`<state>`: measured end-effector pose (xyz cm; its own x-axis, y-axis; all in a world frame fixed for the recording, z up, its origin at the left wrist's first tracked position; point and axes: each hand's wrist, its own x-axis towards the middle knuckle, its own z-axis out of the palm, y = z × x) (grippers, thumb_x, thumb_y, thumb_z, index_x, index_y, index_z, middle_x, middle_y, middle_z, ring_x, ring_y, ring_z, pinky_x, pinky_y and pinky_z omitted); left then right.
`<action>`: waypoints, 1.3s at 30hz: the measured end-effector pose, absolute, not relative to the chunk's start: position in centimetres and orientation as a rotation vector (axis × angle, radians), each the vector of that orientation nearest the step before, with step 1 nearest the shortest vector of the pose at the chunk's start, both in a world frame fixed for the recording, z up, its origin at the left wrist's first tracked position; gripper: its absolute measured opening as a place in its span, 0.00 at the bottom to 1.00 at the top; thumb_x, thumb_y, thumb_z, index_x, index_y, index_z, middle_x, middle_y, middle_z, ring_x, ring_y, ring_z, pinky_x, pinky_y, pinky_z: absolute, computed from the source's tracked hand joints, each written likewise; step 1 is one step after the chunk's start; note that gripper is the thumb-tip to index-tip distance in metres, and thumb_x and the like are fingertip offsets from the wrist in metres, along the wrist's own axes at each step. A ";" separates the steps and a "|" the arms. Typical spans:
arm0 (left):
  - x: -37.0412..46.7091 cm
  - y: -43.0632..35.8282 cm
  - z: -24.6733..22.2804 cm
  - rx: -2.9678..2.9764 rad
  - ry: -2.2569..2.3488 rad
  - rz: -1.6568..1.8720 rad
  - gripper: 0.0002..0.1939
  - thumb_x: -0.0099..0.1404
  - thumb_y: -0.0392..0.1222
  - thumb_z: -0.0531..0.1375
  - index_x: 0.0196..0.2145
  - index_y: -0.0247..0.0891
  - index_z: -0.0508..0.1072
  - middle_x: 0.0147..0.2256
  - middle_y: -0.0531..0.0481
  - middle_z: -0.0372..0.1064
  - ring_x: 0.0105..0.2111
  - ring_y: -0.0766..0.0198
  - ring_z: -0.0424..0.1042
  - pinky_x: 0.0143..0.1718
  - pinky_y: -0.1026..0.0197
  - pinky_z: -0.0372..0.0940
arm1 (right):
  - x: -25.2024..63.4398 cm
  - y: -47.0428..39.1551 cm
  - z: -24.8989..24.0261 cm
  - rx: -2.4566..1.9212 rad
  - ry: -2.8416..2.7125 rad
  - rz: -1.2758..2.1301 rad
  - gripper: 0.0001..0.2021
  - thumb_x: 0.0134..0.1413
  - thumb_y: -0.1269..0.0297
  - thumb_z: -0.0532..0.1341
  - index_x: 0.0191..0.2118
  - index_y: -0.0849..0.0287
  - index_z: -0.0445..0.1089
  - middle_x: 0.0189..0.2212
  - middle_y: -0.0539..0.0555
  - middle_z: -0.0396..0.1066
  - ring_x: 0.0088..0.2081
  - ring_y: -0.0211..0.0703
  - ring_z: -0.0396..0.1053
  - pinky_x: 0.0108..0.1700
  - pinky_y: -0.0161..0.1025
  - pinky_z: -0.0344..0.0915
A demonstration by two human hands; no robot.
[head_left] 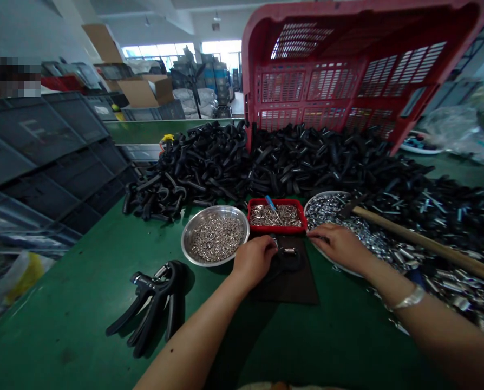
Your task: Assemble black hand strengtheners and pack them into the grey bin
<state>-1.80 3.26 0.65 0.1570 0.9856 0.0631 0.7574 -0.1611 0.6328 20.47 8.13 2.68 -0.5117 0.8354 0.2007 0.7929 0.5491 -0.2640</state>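
My left hand (pixel 255 261) is closed on a black hand grip strengthener (pixel 289 262), which lies on a dark mat (pixel 296 290). A small coil spring (pixel 289 250) shows on it; my fingers hide its left end. Over the near-left rim of a bowl of shiny metal parts (pixel 327 205) is my right hand (pixel 339 245). Its fingers are drawn together, and whatever they pinch is too small to make out. Just beyond the mat stands a red tray (pixel 278 230) of metal pins, with a blue-handled tool (pixel 270 203) in it.
Left of the tray is a metal bowl (pixel 189 246) of small metal pieces. Several hand grip strengtheners (pixel 161 303) lie at front left. A hammer (pixel 420 235) rests across metal parts at right. Behind, black handles (pixel 209 162) are heaped before a tipped red crate (pixel 248 70).
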 end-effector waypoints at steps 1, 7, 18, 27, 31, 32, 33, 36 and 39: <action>-1.7 3.4 0.6 1.901 1.565 0.721 0.06 0.59 0.42 0.54 0.31 0.40 0.69 0.29 0.53 0.69 0.30 0.65 0.66 0.31 0.65 0.57 | 19.9 7.6 2.6 -1.297 -2.436 0.293 0.10 0.51 0.66 0.55 0.36 0.57 0.73 0.34 0.54 0.73 0.36 0.43 0.69 0.40 0.40 0.64; -1.0 3.8 1.2 1.185 1.053 0.900 0.12 0.56 0.47 0.57 0.27 0.35 0.66 0.24 0.55 0.64 0.19 0.75 0.56 0.21 0.70 0.51 | 15.6 6.0 2.2 -1.079 -2.042 0.847 0.09 0.51 0.62 0.57 0.35 0.56 0.73 0.34 0.52 0.73 0.36 0.40 0.70 0.40 0.37 0.64; 1.2 3.7 1.4 0.655 0.870 0.996 0.18 0.48 0.52 0.62 0.25 0.34 0.63 0.22 0.58 0.56 0.15 0.80 0.46 0.13 0.73 0.38 | 14.0 5.1 1.5 -1.120 -1.536 1.066 0.10 0.47 0.57 0.59 0.29 0.59 0.70 0.23 0.49 0.70 0.27 0.36 0.67 0.33 0.34 0.64; -1.4 4.4 0.0 1.531 1.381 1.041 0.06 0.58 0.39 0.56 0.32 0.36 0.70 0.29 0.52 0.70 0.30 0.68 0.67 0.34 0.66 0.61 | 17.8 5.7 -0.1 -1.369 -2.041 0.623 0.12 0.53 0.57 0.53 0.30 0.58 0.68 0.26 0.52 0.71 0.29 0.41 0.67 0.31 0.36 0.62; -1.3 3.9 -0.1 1.941 1.627 0.806 0.08 0.59 0.37 0.55 0.35 0.42 0.72 0.35 0.53 0.70 0.37 0.65 0.67 0.40 0.64 0.60 | 18.6 5.6 -0.7 -1.440 -2.263 0.316 0.11 0.54 0.61 0.51 0.31 0.59 0.68 0.28 0.54 0.70 0.32 0.43 0.67 0.35 0.39 0.62; -1.2 3.8 -0.1 2.005 1.679 0.746 0.09 0.60 0.37 0.54 0.36 0.43 0.72 0.36 0.53 0.70 0.38 0.65 0.67 0.41 0.64 0.59 | 18.6 5.5 -0.8 -1.457 -2.292 0.241 0.10 0.54 0.62 0.51 0.31 0.59 0.68 0.29 0.55 0.70 0.33 0.44 0.67 0.36 0.40 0.61; -1.2 3.7 -0.1 2.049 1.721 0.687 0.09 0.61 0.38 0.53 0.37 0.44 0.72 0.37 0.52 0.69 0.39 0.65 0.67 0.41 0.64 0.59 | 18.6 5.4 -0.9 -1.463 -2.308 0.188 0.10 0.54 0.63 0.51 0.32 0.59 0.68 0.29 0.56 0.70 0.34 0.45 0.67 0.37 0.41 0.61; -1.1 3.5 -0.2 2.100 1.812 0.572 0.11 0.63 0.40 0.51 0.40 0.45 0.71 0.37 0.52 0.69 0.39 0.64 0.67 0.41 0.63 0.59 | 18.4 5.4 -1.1 -1.414 -2.305 0.206 0.09 0.53 0.63 0.53 0.33 0.59 0.69 0.31 0.55 0.71 0.35 0.45 0.67 0.39 0.41 0.62; -1.2 3.5 -0.5 2.108 1.853 0.527 0.11 0.62 0.42 0.52 0.41 0.45 0.69 0.37 0.52 0.69 0.39 0.63 0.67 0.39 0.63 0.59 | 18.3 5.4 -1.3 -1.381 -2.249 0.327 0.10 0.54 0.62 0.53 0.32 0.58 0.69 0.30 0.53 0.71 0.34 0.42 0.68 0.36 0.38 0.63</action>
<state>-1.20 3.52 -0.53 0.1082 0.9906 0.0843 0.8866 -0.1345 0.4426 18.30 5.42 -1.30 -0.3772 0.8854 0.2716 0.7713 0.4626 -0.4371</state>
